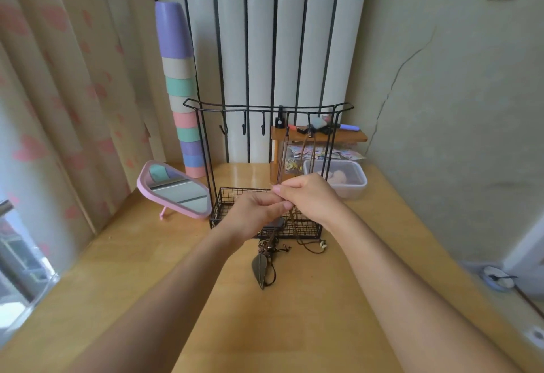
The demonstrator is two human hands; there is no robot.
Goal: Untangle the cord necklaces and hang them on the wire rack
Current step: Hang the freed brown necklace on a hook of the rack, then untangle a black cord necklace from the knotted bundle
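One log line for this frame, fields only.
left hand: pinches cords | right hand: pinches cords | cords: run up to hooks on wire rack | leaf pendant: on table

I have one view, a wide-angle camera worn on the head. It faces forward and down over the table [338, 299] from close in. The left hand [256, 215] and right hand [313, 196] sit mid-frame, the rack [232, 199] just behind them, and the radiator [259, 34] fills the top. Straight lines bow toward the edges.
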